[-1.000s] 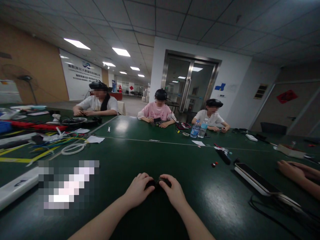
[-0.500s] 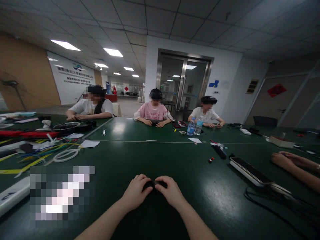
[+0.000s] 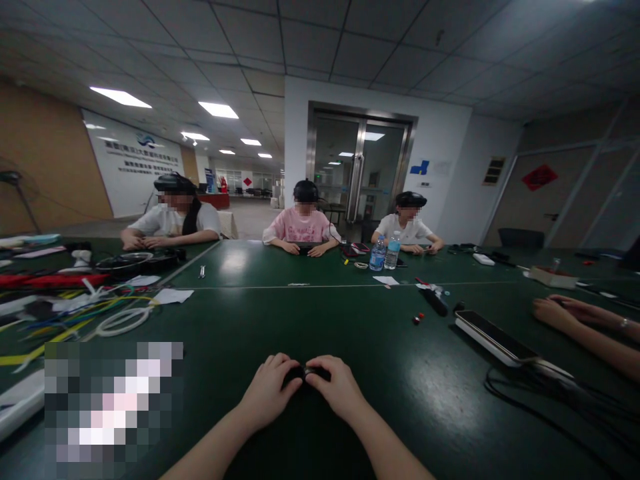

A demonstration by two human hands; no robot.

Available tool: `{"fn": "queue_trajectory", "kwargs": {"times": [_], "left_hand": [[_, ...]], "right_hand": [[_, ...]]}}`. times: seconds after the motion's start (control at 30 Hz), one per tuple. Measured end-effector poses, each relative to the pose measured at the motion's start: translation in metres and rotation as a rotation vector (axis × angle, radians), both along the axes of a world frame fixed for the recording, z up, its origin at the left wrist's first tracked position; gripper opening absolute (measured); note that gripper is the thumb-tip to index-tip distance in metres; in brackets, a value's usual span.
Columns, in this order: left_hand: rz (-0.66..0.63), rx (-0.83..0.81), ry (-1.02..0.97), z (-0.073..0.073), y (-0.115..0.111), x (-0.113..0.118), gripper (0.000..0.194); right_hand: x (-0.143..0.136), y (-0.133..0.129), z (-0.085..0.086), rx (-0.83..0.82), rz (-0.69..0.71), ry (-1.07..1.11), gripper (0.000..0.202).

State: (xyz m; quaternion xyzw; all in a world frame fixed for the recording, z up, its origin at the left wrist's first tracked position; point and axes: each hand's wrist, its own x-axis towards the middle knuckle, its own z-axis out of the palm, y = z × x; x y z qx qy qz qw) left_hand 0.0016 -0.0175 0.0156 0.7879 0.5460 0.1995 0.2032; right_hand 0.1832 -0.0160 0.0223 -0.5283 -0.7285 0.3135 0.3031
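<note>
A small black object (image 3: 295, 377) is held between my two hands, low in the middle of the view over the dark green table (image 3: 240, 320). My left hand (image 3: 269, 388) has its thumb and fingers closed around the object's left end. On the other end, my right hand (image 3: 338, 387) pinches with thumb and fingers. The thumbs point at each other with a narrow gap between them. The hands cover most of the object, so its exact shape cannot be made out.
Left lie coiled white cable (image 3: 123, 321), coloured wires and paper (image 3: 173, 295). Right are a phone on a white block (image 3: 495, 337), black cables (image 3: 530, 400) and a person's hands (image 3: 555, 313). Bottles (image 3: 377, 255) and three seated people are across the table.
The view has shifted slightly, so the background sits further left. Both hands keep hold of the black object, with only a slight change in the right hand's fingers.
</note>
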Motion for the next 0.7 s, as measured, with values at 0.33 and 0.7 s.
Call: {"fn": "queue_trajectory", "kwargs": {"times": [0.33,0.7], "left_hand": [[0.019,-0.016,-0.015,0.0022,-0.0012,0.0003,0.037],[-0.003,-0.014,0.038,0.0040,-0.0034,0.0015,0.041]], "right_hand": [[0.0020,0.0026,-0.0045,-0.017,0.008,-0.043,0.025],[0.0030,-0.0002,-0.0011,0.016,0.047,-0.058,0.025]]}}
